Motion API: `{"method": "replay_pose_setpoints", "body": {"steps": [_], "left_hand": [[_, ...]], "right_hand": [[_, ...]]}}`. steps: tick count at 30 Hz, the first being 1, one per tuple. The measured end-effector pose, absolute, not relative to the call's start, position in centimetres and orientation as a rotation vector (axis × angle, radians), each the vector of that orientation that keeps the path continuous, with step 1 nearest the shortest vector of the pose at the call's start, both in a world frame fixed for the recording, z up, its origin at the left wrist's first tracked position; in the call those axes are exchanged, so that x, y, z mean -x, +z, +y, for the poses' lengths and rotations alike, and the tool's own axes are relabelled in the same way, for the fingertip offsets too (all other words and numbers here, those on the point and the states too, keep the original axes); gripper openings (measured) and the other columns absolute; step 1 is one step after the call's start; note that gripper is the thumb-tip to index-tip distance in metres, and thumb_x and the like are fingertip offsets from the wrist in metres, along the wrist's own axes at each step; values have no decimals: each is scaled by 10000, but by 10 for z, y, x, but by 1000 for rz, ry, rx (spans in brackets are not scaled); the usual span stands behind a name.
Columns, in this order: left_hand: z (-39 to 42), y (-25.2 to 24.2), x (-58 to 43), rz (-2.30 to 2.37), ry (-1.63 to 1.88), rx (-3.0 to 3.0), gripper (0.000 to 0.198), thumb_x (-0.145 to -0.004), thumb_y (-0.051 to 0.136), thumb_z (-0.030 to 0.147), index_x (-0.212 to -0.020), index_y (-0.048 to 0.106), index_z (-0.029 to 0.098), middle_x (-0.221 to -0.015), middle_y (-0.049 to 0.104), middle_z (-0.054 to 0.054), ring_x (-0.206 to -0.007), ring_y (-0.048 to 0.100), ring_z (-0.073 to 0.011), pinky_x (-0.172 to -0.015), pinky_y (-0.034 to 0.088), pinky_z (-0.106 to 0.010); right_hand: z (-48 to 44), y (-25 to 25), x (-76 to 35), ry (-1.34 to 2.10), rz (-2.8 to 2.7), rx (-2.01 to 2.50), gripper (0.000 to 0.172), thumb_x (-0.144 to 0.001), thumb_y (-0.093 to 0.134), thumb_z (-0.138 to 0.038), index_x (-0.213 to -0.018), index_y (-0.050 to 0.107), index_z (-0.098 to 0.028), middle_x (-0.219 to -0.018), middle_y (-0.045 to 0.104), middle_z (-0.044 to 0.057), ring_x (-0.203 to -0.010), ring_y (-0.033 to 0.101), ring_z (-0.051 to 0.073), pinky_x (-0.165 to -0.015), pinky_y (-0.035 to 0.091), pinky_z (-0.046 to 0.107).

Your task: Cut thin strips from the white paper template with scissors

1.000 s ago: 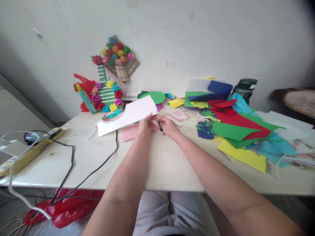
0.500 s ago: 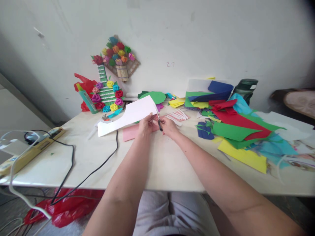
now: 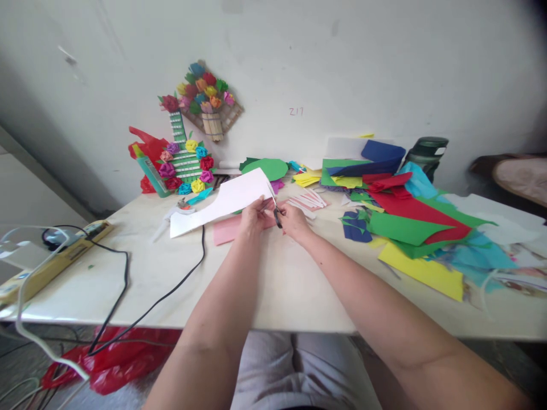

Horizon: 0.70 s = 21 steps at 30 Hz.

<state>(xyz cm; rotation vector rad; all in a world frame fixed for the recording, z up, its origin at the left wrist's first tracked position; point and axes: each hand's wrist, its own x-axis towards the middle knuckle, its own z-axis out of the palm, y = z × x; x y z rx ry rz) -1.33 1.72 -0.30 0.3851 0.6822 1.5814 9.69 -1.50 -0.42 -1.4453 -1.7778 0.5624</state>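
Nearest to us on the table (image 3: pixel 307 296), pink paper (image 3: pixel 226 229) lies at eight o'clock from the left hand (image 3: pixel 253 215), partly below it. This hand pinches the white sheet (image 3: pixel 239 195) close beside its right edge, probably so that the paper does not bend against the blades. The right hand (image 3: pixel 294 221) is closed around the handles of the scissors (image 3: pixel 277 217), which point between eleven and twelve o'clock; how wide the blades stand, we cannot tell. The sheet's long axis runs from eight to two o'clock, its narrow tail towards eight. Farther, we see white strips (image 3: pixel 306 203) at two o'clock, perhaps put aside to leave working space.
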Motion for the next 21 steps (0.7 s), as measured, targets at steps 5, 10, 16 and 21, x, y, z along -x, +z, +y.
{"method": "replay_pose_setpoints", "body": {"steps": [5,10,16,21], "left_hand": [[14,-2,14,697,1548,-363,138,-759,541,85,-863,631,76,-660,670,-81,-593,641,-160,-686,536,-291],[14,-1,15,718,1553,-359,206,-783,540,143,-953,634,75,-668,673,-89,-613,651,-176,-680,531,-296],[19,-2,22,751,1702,-350,168,-789,558,139,-941,625,113,-639,664,-53,-619,660,-175,-633,518,-255],[22,-4,24,747,1706,-330,126,-766,564,88,-875,621,117,-647,665,-47,-616,657,-165,-627,525,-244]], "right_hand": [[-16,-4,-97,552,-1769,1410,376,-763,554,-532,-843,673,-184,-662,656,26,-538,585,143,-532,426,241],[-15,-6,-98,675,-1757,1379,371,-778,547,-515,-910,654,-185,-701,663,14,-425,533,103,-468,419,228],[-16,-6,-100,651,-1752,1394,364,-765,564,-525,-847,644,-180,-648,636,-1,-439,538,102,-512,448,235],[-17,-6,-100,663,-1751,1395,398,-751,560,-564,-829,640,-182,-655,635,3,-466,552,106,-530,452,235]]}}
